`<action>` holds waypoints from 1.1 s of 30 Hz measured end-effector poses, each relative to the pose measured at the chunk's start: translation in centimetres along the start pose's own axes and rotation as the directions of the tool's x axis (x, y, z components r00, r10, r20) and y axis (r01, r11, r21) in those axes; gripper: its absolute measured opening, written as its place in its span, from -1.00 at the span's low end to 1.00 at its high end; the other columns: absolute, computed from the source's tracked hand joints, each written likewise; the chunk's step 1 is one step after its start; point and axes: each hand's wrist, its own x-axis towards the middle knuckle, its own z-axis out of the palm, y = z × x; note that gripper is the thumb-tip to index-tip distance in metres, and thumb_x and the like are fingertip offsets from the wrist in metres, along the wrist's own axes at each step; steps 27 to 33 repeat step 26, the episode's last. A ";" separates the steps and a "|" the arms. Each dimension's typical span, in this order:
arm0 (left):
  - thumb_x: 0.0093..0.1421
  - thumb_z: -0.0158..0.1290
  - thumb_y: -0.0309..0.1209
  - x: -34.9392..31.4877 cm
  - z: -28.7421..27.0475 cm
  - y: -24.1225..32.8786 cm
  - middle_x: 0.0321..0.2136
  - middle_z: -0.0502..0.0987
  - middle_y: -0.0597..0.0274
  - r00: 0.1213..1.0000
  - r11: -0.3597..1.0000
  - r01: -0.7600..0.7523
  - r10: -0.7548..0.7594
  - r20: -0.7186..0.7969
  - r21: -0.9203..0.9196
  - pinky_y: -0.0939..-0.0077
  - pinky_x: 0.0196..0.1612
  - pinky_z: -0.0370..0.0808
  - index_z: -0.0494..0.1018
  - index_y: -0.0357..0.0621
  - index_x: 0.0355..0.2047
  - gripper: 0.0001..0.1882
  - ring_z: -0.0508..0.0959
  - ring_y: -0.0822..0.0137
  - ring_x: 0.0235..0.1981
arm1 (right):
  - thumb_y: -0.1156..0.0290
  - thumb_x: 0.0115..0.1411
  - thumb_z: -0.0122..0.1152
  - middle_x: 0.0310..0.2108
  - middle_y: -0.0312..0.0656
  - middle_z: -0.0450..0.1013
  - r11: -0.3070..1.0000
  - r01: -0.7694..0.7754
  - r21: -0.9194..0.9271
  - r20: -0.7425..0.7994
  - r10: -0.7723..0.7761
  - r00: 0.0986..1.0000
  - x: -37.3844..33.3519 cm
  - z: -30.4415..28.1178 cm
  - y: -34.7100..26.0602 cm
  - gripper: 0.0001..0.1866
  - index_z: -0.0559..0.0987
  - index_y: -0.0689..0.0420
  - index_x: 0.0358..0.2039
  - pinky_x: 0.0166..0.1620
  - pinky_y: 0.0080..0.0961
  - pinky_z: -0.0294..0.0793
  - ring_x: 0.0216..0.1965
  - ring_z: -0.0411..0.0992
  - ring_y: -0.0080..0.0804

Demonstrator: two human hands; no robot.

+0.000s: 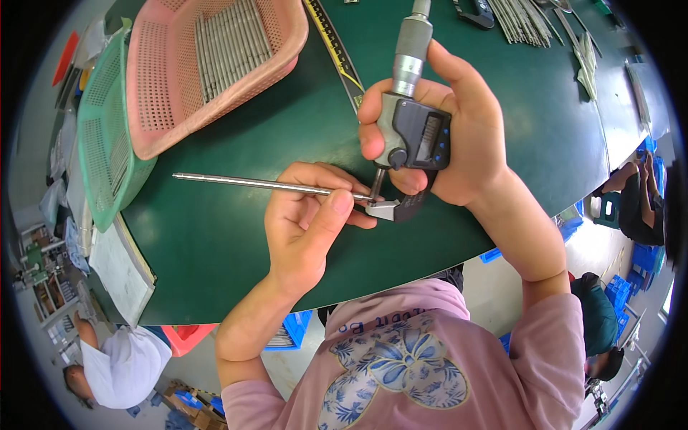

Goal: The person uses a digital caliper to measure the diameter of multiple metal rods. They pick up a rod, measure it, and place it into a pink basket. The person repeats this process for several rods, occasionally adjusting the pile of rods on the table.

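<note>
My right hand (466, 122) is wrapped round a digital micrometer (401, 129), its grey barrel pointing away from me and its small display facing up. My left hand (304, 222) pinches a thin metal rod (244, 183) between thumb and fingers. The rod lies nearly level, its long end sticking out to the left. Its right end sits at the micrometer's measuring gap, by the spindle and the anvil. Whether the jaws touch the rod is too small to tell.
A pink basket (215, 107) holding several metal rods stands at the far left, beside a green basket (100, 136). A ruler (333, 50) lies behind my hands. More rods (519, 21) rest at the far right. A paper pad (122, 265) lies at the green table's (215, 265) left edge. Other people sit nearby.
</note>
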 end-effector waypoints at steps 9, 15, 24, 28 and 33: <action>0.18 -0.07 -0.46 0.1 0.1 0.0 -0.36 0.41 0.07 1.000 1.000 -0.014 0.014 -0.001 -0.006 0.50 -0.37 0.57 0.25 -0.29 -0.28 -0.84 0.51 0.27 -0.31 | -0.23 0.13 -0.39 -0.59 -0.05 0.42 0.998 0.030 -0.054 -0.041 -0.032 0.999 0.0 0.0 0.3 -0.26 0.47 0.27 -0.40 -0.77 -0.66 0.23 -0.83 0.23 -0.46; 0.18 -0.07 -0.45 0.2 -0.1 -0.1 -0.36 0.41 0.07 1.000 1.000 -0.003 0.003 -0.019 0.016 0.50 -0.38 0.56 0.26 -0.28 -0.29 -0.84 0.51 0.26 -0.32 | -0.23 0.13 -0.38 -0.60 -0.07 0.42 0.996 0.035 -0.076 -0.037 -0.038 0.999 0.0 0.2 0.4 -0.27 0.46 0.27 -0.41 -0.76 -0.67 0.24 -0.84 0.22 -0.46; 0.18 -0.07 -0.46 0.0 -0.3 -0.1 -0.35 0.42 0.06 0.999 1.000 0.008 -0.008 -0.037 0.009 0.53 -0.39 0.56 0.25 -0.29 -0.28 -0.84 0.51 0.33 -0.33 | -0.11 0.19 -0.46 -0.56 -0.04 0.42 0.998 0.047 0.033 0.045 -0.048 0.998 0.2 -0.4 0.5 -0.31 0.45 0.31 -0.35 -0.70 -0.59 0.26 -0.83 0.22 -0.44; 0.18 -0.06 -0.45 0.1 -0.4 -0.1 -0.34 0.42 0.05 1.000 1.000 -0.003 0.004 -0.015 0.006 0.53 -0.39 0.56 0.25 -0.29 -0.27 -0.82 0.50 0.33 -0.31 | -0.09 0.19 -0.48 -0.56 -0.03 0.44 0.999 0.047 0.027 0.054 -0.049 0.997 0.3 -0.6 0.5 -0.30 0.46 0.32 -0.34 -0.67 -0.56 0.28 -0.82 0.23 -0.43; 0.18 -0.06 -0.45 0.1 -0.4 -0.1 -0.34 0.42 0.05 1.000 1.000 -0.003 0.004 -0.015 0.006 0.53 -0.39 0.56 0.25 -0.29 -0.27 -0.82 0.50 0.33 -0.31 | -0.09 0.19 -0.48 -0.56 -0.03 0.44 0.999 0.047 0.027 0.054 -0.049 0.997 0.3 -0.6 0.5 -0.30 0.46 0.32 -0.34 -0.67 -0.56 0.28 -0.82 0.23 -0.43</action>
